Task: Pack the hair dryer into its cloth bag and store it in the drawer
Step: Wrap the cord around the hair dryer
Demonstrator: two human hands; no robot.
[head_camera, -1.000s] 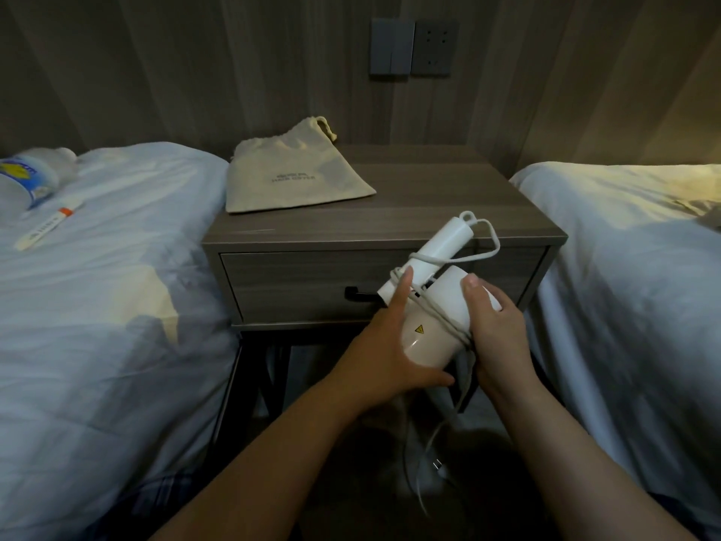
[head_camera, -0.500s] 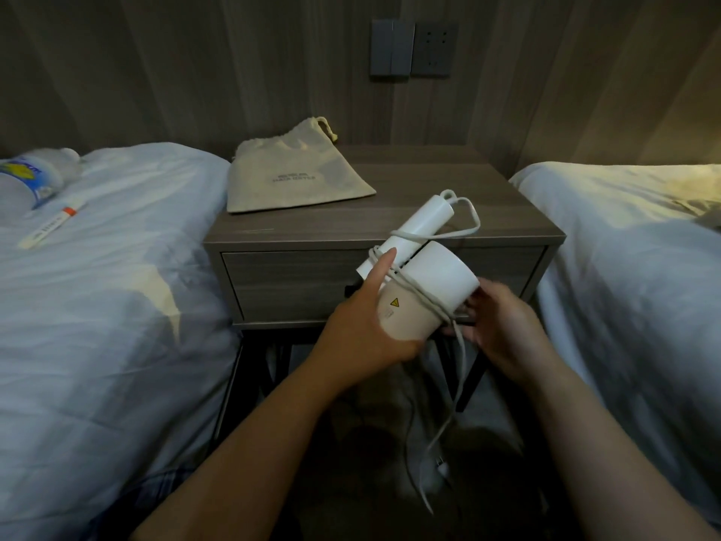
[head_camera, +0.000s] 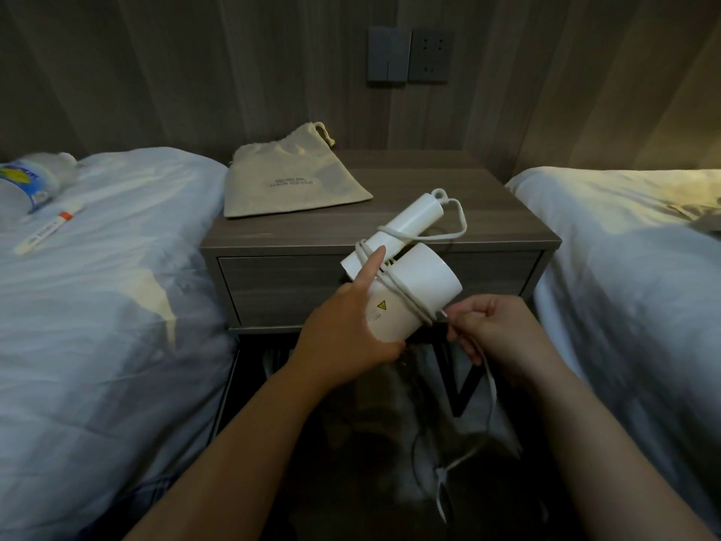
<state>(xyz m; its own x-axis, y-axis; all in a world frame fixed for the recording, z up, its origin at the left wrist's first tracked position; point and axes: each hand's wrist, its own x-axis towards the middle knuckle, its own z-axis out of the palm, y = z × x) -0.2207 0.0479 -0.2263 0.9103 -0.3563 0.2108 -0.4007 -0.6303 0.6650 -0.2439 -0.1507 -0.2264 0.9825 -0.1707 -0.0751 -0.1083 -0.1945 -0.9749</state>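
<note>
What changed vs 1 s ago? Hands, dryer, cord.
The right hand let go of the hair dryer barrel and dropped below it, now pinching the cord. The dryer rose slightly, up and left. The left hand still holds the barrel, forefinger along the handle. The cloth bag and shut drawer are unchanged.

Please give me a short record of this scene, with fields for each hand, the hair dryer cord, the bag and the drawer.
left hand: holds the hair dryer by its barrel, index finger straight along the handle
right hand: pinches the cord beside the barrel
cord: partly wound around the dryer; the rest hangs toward the floor
cloth bag: lies flat on the nightstand, dryer not yet inside
drawer: closed
</note>
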